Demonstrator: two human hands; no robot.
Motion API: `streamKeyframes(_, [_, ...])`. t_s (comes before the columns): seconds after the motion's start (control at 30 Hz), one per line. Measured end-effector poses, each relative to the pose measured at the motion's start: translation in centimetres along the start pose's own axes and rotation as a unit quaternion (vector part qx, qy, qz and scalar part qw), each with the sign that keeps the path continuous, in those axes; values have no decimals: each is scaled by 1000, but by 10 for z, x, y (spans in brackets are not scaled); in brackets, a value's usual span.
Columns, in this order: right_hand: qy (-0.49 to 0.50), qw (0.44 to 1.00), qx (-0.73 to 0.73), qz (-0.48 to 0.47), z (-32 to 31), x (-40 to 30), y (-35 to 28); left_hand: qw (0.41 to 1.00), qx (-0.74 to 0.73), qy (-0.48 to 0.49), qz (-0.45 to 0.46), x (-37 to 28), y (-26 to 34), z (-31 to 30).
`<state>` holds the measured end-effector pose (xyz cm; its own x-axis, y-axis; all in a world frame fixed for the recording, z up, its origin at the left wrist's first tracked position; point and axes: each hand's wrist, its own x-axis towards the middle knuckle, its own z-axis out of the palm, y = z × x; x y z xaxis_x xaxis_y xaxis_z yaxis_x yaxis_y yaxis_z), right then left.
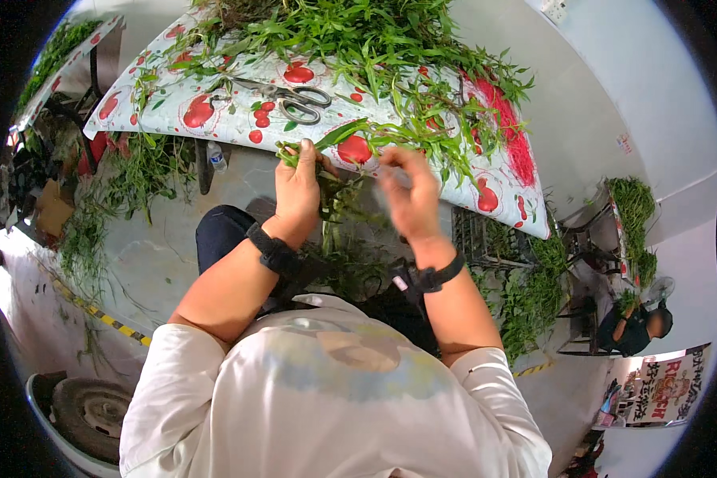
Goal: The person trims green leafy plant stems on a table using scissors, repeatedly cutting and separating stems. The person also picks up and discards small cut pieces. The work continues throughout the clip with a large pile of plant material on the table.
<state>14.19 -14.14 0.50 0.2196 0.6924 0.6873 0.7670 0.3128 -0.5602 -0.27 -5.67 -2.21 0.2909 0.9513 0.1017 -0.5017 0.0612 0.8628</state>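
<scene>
At the table's near edge my left hand (299, 194) grips a small bunch of green stems (288, 156), thumb on top, with leaves hanging below the fist. My right hand (412, 194) is raised a little to its right, blurred, with curled fingers; whether it holds anything is unclear. Leafy sprigs (448, 143) lie just beyond it on the fruit-patterned tablecloth (227, 132). Scissors with dark handles (302, 104) rest on the cloth beyond my left hand. Behind them spreads a large heap of leafy green plants (346, 33).
Pink-red string (505, 122) lies along the table's right side. Cut greens (113, 185) cover floor at left; more (532, 293) lie at right beside a dark plastic crate (475, 236). A water bottle (216, 156) stands below the table. A person (630, 328) sits far right near another table of greens (632, 221).
</scene>
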Motion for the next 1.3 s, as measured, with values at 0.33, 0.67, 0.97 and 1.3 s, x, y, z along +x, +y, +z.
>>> streamKeyframes(0.33, [-77, 924, -329, 180, -27, 48, 66, 989, 43, -114, 79, -12, -14, -7])
streamKeyframes(0.67, [-10, 940, -276, 200, -20, 40, 71, 984, 52, -161, 53, -23, -7, -8])
streamKeyframes(0.97, [66, 990, -89, 89, -14, 29, 49, 985, 38, -162, 44, -1, -7, 11])
streamKeyframes(1.3, [-17, 991, -88, 97, 5, 8, -5, 978, 49, -200, 31, 23, -4, 32])
